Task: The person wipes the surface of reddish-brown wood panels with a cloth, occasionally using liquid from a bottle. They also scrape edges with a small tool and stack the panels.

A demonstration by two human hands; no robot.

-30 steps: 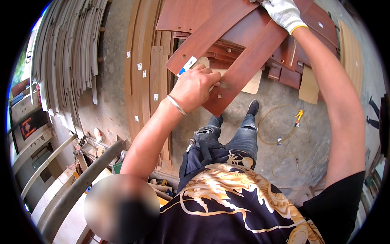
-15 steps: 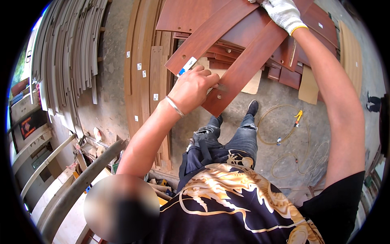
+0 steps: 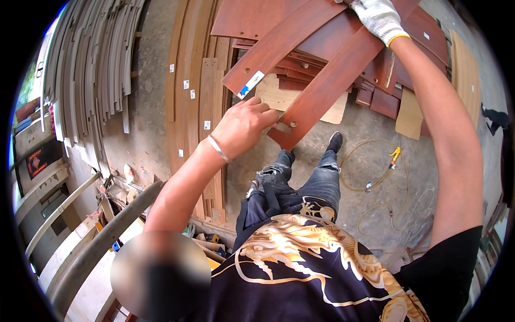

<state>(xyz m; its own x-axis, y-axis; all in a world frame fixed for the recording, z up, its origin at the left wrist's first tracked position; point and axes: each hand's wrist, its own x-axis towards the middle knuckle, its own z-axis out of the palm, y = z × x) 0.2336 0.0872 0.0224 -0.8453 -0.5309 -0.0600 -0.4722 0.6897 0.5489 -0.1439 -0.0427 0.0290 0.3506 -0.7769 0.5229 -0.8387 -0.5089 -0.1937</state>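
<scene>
Left hand point(image 3: 245, 126): bare, back of the hand up, fingers curled in and drawn together with little gap between them. They are closed on a thin tool point(image 3: 282, 128), which juts out past the knuckles on the board side. Tool greyish, blurred; its shape cannot be made out, and the thumb is mostly hidden. The tool's front end lies at the near end of the board point(image 3: 335, 75), just beside a round hole point(image 3: 293, 124). A plain metal bracelet point(image 3: 218, 148) sits on this wrist.

Right hand point(image 3: 378, 20): white knit glove, yellow cuff edge. It lies over the upper part of the same board, in contact with it. Fingers run up to the top edge of the view and are partly cut off; cannot tell how far open they are, or whether they wrap the board or only press on it.

Board: reddish brown, long, flat, slanting from the glove down toward the left hand, near end out over the floor point(image 3: 316, 169). A second board point(image 3: 292, 40) of like colour lies to its left, a white and blue label point(image 3: 251, 84) near its end, close above the left knuckles. More red panels point(image 3: 263, 16) lie stacked beneath both.
</scene>
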